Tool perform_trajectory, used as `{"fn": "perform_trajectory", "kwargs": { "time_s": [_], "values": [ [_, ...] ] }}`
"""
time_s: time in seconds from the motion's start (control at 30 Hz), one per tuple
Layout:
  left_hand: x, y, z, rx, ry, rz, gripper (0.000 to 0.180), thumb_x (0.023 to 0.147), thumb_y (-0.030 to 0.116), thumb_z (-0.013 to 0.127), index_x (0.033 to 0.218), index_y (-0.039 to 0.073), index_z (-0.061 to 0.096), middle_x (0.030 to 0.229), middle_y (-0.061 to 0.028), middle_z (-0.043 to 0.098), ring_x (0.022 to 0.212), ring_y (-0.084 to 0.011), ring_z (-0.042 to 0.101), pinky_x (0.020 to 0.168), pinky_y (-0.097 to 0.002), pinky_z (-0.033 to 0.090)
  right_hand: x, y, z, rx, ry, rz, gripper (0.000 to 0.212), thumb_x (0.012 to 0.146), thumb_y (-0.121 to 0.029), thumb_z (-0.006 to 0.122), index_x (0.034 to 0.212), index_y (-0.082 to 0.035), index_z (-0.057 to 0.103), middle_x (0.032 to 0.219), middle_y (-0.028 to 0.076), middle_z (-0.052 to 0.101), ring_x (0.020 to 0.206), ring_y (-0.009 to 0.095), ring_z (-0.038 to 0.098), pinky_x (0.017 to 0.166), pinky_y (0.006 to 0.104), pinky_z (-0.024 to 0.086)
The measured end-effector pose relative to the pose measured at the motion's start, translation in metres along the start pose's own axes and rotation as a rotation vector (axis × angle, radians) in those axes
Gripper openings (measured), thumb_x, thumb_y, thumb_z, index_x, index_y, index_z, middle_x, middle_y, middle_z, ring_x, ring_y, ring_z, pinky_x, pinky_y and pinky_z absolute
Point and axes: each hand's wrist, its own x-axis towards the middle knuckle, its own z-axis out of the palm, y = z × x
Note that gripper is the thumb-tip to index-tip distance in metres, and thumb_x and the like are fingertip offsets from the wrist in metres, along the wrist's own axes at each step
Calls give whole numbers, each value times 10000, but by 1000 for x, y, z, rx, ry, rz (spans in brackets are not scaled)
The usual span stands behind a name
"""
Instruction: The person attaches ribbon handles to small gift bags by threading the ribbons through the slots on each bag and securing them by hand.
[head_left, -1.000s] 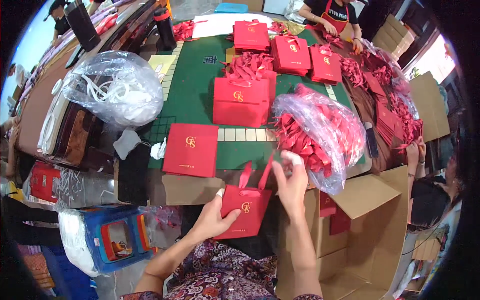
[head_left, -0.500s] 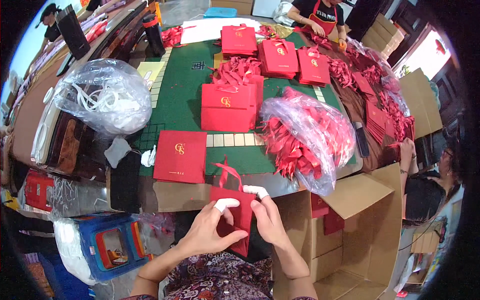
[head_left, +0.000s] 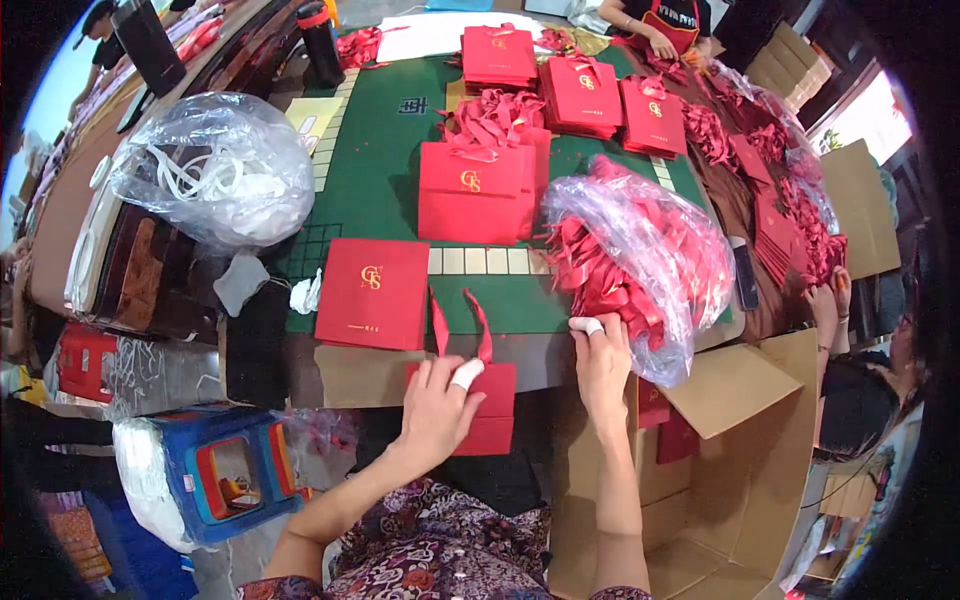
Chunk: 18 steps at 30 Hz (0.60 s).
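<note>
A red paper gift bag (head_left: 488,425) with two upright ribbon handles hangs at the table's front edge. My left hand (head_left: 437,405) grips its upper part, a white cover on one finger. My right hand (head_left: 603,375), also with a white finger cover, is at the lower left of a clear plastic bag (head_left: 705,265) full of red ribbons (head_left: 600,280). Its fingers are bent and pressed against the ribbon ends; the exact pinch is partly hidden. Left of the gift bag lies a flat red bag (head_left: 372,295) with gold print.
Ahead stands a red bag (head_left: 470,205) topped with ribbons, and stacks of red bags (head_left: 585,95) lie behind it. A clear bag of white cord (head_left: 215,180) is at left. An open cardboard box (head_left: 740,480) stands at right. Co-workers' hands (head_left: 830,305) handle ribbons at the right.
My right hand has left the gift bag and moved right to the ribbons. My left hand still has the bag, now turned with its broad face to me. The view has shifted slightly.
</note>
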Motion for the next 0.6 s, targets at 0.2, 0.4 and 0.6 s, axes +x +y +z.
{"fn": "perform_trajectory", "kwargs": {
  "time_s": [0.2, 0.4, 0.6],
  "values": [
    [-1, -11, 1, 99, -42, -6, 471, 767, 194, 785, 1193, 51, 644, 1112, -112, 564, 1030, -325, 505, 848, -444, 432, -13, -33, -15, -49, 34, -70, 166, 821, -39, 720, 965, -33, 638, 963, 153, 585, 915, 359, 562, 772, 455, 468],
    [4, -9, -2, 95, -68, -16, 418, 746, 188, 789, 1127, 61, 672, 1096, -88, 570, 1033, -308, 498, 852, -435, 402, -66, -99, -36, 170, -155, -156, 224, 792, -96, 763, 1007, -109, 702, 937, 55, 625, 894, 272, 598, 758, 395, 445],
    [8, -9, -5, 75, -81, 6, 365, 756, 200, 776, 1085, 80, 674, 1045, -79, 603, 1024, -299, 509, 876, -438, 383, -78, -116, -14, 406, -124, 135, 182, 808, -133, 787, 965, -79, 713, 871, 85, 683, 786, 280, 637, 709, 379, 485]
  ]
}}
